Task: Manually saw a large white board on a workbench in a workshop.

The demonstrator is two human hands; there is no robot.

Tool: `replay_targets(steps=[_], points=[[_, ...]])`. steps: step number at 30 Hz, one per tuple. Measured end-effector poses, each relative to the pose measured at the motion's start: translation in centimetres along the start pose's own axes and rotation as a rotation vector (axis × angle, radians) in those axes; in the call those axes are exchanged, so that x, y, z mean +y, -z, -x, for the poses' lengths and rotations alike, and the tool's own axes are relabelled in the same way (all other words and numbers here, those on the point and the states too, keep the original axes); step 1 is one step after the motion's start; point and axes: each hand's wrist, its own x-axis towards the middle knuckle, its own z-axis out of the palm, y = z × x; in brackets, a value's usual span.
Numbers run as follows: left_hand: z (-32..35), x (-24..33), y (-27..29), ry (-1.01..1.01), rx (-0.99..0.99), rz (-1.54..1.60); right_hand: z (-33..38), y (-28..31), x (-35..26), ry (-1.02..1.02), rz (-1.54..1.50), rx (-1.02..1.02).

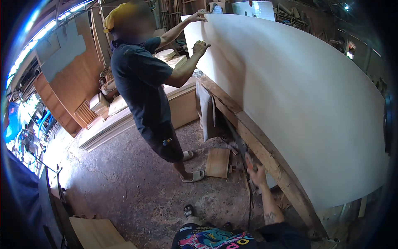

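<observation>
My right hand (258, 176) reaches out low beside a wooden beam (265, 149). Its fingers are closed round a small tool with an orange-red part (249, 160), too blurred to name its kind. My left hand is out of the picture. Above the beam a large white panel (298, 95) with a curved edge stands tilted on its side. A co-worker (141, 83) in dark clothes and a yellow cap stands at its far left end. One of that person's hands (196, 17) touches the panel's top edge; the other (201, 48) is raised in front of its face.
Stacked wooden boards (112, 128) lie behind the co-worker. On the floor by the beam is a small wooden block (217, 162), near a dark cord or strip (250, 203). A pale board (97, 232) lies at the lower left. Brown panels (70, 62) lean at the back left.
</observation>
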Motion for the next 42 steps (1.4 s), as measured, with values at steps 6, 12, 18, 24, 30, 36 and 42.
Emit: replay_targets(steps=[6,12,18,24,30,36,42], points=[[-7.6,4.1,1.4,-0.122,-0.100,-0.159,11.0,-0.4,3.4,-0.297,-0.053,0.009],[-23.8,7.1,4.8,-0.240,-0.268,-0.357,14.4,-5.2,9.1,-0.474,0.014,0.258],[-35.3,21.3,10.3,-0.153,-0.273,-0.183,6.9,-13.0,-0.2,-0.501,-0.242,0.487],[-42.1,31.6,10.3,-0.647,-0.527,-0.489,8.4,-16.6,-2.7,-0.759,-0.267,0.583],[-38.3,45.9,7.4,-0.799,-0.769,-0.457,10.0,-18.9,-6.2,-0.904,-0.098,0.574],[-22.9,93.1,18.9,-1.336,-1.218,0.184,8.9,-19.5,-5.1,-0.715,-0.019,0.577],[-12.2,108.5,25.6,-1.395,-1.789,1.095,8.3,-13.4,-10.1,-0.827,-0.125,0.450]])
